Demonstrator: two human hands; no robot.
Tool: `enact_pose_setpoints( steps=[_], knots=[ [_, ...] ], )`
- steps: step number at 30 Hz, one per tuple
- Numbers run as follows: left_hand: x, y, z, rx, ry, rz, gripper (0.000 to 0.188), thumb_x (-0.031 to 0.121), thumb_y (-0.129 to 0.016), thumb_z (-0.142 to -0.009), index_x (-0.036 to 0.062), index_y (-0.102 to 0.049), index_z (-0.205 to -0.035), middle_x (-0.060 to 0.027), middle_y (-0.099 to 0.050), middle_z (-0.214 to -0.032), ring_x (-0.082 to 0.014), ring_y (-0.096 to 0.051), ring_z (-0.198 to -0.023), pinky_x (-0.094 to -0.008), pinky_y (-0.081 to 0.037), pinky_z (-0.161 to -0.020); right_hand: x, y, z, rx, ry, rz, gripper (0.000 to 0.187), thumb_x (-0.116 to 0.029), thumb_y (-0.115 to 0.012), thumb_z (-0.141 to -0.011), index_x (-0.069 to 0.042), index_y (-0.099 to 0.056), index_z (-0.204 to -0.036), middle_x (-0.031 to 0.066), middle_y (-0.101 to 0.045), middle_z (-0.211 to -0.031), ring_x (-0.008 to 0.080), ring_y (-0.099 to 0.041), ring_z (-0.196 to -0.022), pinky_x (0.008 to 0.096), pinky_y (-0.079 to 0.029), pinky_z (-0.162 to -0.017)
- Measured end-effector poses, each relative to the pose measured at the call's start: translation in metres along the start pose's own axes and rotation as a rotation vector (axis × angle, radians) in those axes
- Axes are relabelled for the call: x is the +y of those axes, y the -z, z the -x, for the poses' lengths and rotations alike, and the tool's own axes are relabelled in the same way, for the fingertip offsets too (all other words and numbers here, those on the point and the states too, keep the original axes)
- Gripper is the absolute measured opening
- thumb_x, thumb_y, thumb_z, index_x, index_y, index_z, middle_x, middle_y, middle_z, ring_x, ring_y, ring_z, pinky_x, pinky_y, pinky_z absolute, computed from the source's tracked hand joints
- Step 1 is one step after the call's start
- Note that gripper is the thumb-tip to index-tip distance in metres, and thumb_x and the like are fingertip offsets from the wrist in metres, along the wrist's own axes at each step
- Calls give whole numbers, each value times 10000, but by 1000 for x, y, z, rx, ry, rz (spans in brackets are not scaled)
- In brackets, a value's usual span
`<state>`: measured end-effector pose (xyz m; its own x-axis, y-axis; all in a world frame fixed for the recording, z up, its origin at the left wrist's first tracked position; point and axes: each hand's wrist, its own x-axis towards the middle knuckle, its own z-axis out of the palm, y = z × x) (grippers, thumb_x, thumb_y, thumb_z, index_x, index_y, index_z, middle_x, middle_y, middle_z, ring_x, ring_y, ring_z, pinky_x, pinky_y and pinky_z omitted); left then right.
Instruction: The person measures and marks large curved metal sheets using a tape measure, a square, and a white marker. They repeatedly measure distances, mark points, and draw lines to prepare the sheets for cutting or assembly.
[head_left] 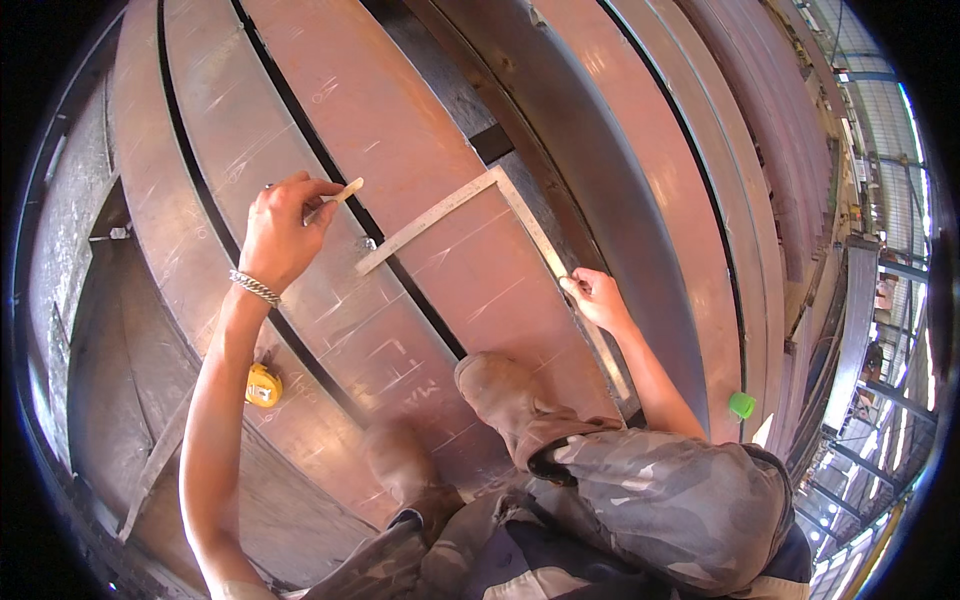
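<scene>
My left hand [285,225] hangs above the steel strips, its fingers pinched round a short pale chalk stick [351,188]. A chain bracelet circles that wrist. To the right, the fingers of my right hand [597,298] grip the long leg of a metal framing square [528,222]. The square's corner points away from me, at the far edge of a reddish steel strip [450,255]. Its shorter leg runs left across that strip and over a dark gap. The chalk's tip is apart from the square. White chalk lines and marks show on the strips.
A yellow tape measure [263,386] lies left of my boots [510,395], which stand on the strips. Dark gaps [400,275] separate several long strips. A brown steel beam [590,170] runs right of the square. A green cap-like piece [741,405] sits at the right.
</scene>
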<state>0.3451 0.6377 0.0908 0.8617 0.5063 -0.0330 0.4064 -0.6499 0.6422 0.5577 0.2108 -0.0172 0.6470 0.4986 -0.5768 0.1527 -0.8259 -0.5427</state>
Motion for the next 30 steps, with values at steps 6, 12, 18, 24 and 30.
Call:
enact_pose_setpoints(
  steps=[6, 12, 18, 24, 30],
  knots=[
    [8, 19, 18, 68, -2, -2, 182, 67, -717, -847, 76, -780, -1018, -105, -678, -809, -234, -698, -737, -346, -548, -710, -5, -4, -21, 56, -14, -418, 298, -314, -600, -1039, -47, -639, -914, 16, -686, -768, 82, -595, -689, 249, -432, -592],
    [10, 28, 28, 73, 51, 19, 187, 75, -725, -848, 72, -776, -1028, -100, -659, -794, -214, -680, -717, -332, -541, -696, -4, 0, -29, 130, 82, -383, 299, -292, -601, -1033, -53, -642, -856, 5, -664, -715, 67, -542, -649, 274, -409, -583],
    [17, 49, 45, 100, 88, -44, 205, 68, -721, -862, 72, -772, -1061, -76, -660, -798, -175, -664, -715, -303, -526, -676, -22, 27, -26, 328, 205, -159, 316, -274, -617, -1003, -37, -656, -799, 29, -658, -647, 112, -589, -615, 316, -451, -602],
    [22, 87, 69, 168, 143, -119, 206, 86, -719, -911, 85, -774, -1110, -5, -663, -846, -65, -607, -718, -232, -484, -615, -43, 97, -40, 443, 91, -133, 369, -311, -604, -1008, -31, -644, -772, 30, -613, -617, 111, -545, -570, 340, -427, -568],
    [55, 130, 78, 273, 182, -184, 215, 83, -717, -909, 74, -763, -1119, -56, -695, -898, -107, -653, -776, -255, -500, -680, -76, 70, -57, 225, 138, -706, 342, -376, -591, -1037, -67, -637, -900, 5, -608, -710, 46, -464, -540, 216, -337, -460]
  ],
)
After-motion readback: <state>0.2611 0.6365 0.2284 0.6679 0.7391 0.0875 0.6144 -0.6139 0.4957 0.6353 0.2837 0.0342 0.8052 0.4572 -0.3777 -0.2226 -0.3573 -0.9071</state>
